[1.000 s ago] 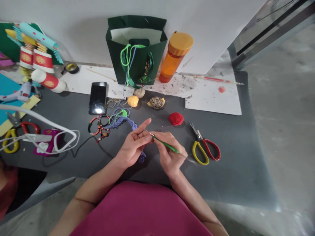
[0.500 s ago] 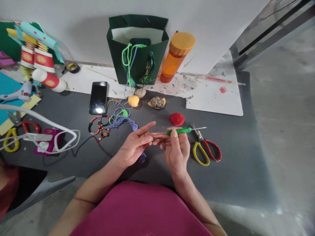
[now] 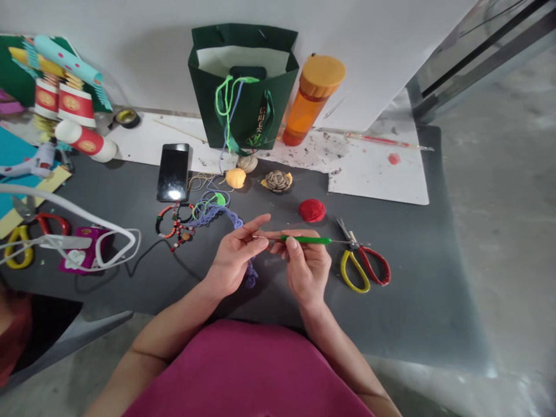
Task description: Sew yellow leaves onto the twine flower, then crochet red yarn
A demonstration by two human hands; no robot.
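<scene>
We grip one hook (image 3: pixel 304 239) in our right hand (image 3: pixel 306 269), the fingers and thumb closed on its green handle. It lies level, just above that hand's knuckles, and its thin tip points left to the fingers of our left hand (image 3: pixel 234 252). That hand is half open with its fingers raised, and we cannot tell whether it pinches anything. A bunch of purple yarn (image 3: pixel 251 280) hangs just below it, and a purple strand (image 3: pixel 217 216) runs off beyond it.

Everything else we place from the hook. Right of it, almost touching its far end, lies one pair of scissors (image 3: pixel 362 260), and a second pair (image 3: pixel 26 229) lies far left. Beyond it sit one red ball (image 3: pixel 311 210), one orange ball (image 3: pixel 235 178), one tan ball (image 3: pixel 247 164) and one braided rosette (image 3: pixel 277 180). Further left are one phone (image 3: pixel 172 172) and one tangle of bead strings (image 3: pixel 176 223). Farther beyond the hook stand one green bag (image 3: pixel 241 98) and one orange bottle (image 3: pixel 313 99), with two paper cups (image 3: pixel 72 104) well off to the left. Far left, a white cable (image 3: pixel 65 205) crosses over the second scissors and one purple pouch (image 3: pixel 82 249), partly blocking them.
</scene>
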